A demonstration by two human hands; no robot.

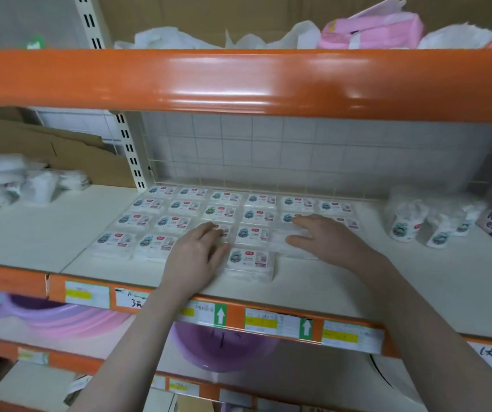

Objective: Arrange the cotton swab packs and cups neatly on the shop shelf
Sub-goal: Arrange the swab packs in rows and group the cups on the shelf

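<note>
The step in hand looks like squaring up the grid of swab packs (252, 236) on the shelf (357, 286). The packs lie flat in rows running from the back grille (268, 150) toward the shelf's front edge, labels up. Each pack's long axis runs left to right, parallel to that front edge, and the label tops point toward the grille.

The left hand (197, 254) lies palm down over a pack in the fourth row from the grille, fingers (209, 228) straight and close together, touching it rather than gripping. The right hand (319, 236) rests flat on an unlabelled-looking pack to the right of the same row, its fingers (301, 221) lightly spread and pressing down; whether the thumb hooks under the pack cannot be told.

One pack (250, 263) sits alone nearest the front edge, out of the grid's rows and very slightly skewed. By my judgement the next move calls for sliding the packs under the hands into line with their neighbours, edges touching, then settling that lone front pack into a row.

The cups (405, 221) stand well to the right of the packs, bunched loosely, and seem not yet lined up.
</note>
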